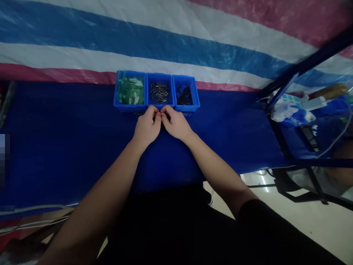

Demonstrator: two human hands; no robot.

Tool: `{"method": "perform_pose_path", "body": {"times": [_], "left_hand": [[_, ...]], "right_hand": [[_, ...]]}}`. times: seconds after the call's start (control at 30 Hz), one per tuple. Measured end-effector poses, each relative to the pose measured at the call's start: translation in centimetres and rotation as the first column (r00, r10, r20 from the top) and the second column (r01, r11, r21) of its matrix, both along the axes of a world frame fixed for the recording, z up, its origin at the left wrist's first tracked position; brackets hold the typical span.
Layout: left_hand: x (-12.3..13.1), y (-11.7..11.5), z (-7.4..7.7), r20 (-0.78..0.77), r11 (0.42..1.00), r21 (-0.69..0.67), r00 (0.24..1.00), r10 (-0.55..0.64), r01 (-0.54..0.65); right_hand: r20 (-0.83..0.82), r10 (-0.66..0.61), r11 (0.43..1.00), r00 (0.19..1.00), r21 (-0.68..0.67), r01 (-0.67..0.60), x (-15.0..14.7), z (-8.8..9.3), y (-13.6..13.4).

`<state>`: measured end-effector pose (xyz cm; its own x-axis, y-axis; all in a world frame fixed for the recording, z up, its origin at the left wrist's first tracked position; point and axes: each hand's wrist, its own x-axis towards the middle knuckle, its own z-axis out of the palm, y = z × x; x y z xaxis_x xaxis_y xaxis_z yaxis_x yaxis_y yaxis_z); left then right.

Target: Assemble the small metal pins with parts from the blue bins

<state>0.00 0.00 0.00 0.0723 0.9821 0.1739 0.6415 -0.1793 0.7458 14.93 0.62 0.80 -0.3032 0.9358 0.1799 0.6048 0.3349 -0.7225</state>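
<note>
Leftmost on the blue-covered bench (68, 147) stands the first of three small blue bins in a row, the green-parts bin (130, 91), filled with pale green pieces. Touching its right wall is the pin bin (160, 91), holding a loose heap of short dark metal pins lying every which way. Next comes the dark-parts bin (185, 94) with black pieces whose shape is too small to tell.

Just in front of the pin bin, the left hand (147, 127) and right hand (175, 125) rest on the bench with knuckles nearly touching. The fingers (157, 117) of both hands are curled and pressed together at the tips, meeting on something tiny between them; what is pinched is hidden, so I cannot say which part it is. The pins lie straight ahead of the fingertips, just beyond the bin's near wall, about equally near to either hand. A few stray pins (138, 113) seem to lie on the cloth beside the left hand.

Farther right, a dark blue frame (303, 66) borders clutter.
</note>
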Motion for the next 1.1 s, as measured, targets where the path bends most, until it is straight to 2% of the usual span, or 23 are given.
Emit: {"method": "perform_pose_path", "body": {"times": [0.43, 1.1], "left_hand": [[-0.01, -0.06, 0.04, 0.015, 1.0, -0.008, 1.0, -0.013, 0.013], [-0.04, 0.03, -0.1, 0.049, 1.0, 0.009, 0.999, -0.012, 0.012]], "right_hand": [[-0.003, -0.001, 1.0, 1.0, -0.015, 0.0, 0.02, 0.26, -0.16], [0.0, -0.012, 0.999, 1.0, 0.036, 0.012, -0.13, 0.05, -0.33]]}}
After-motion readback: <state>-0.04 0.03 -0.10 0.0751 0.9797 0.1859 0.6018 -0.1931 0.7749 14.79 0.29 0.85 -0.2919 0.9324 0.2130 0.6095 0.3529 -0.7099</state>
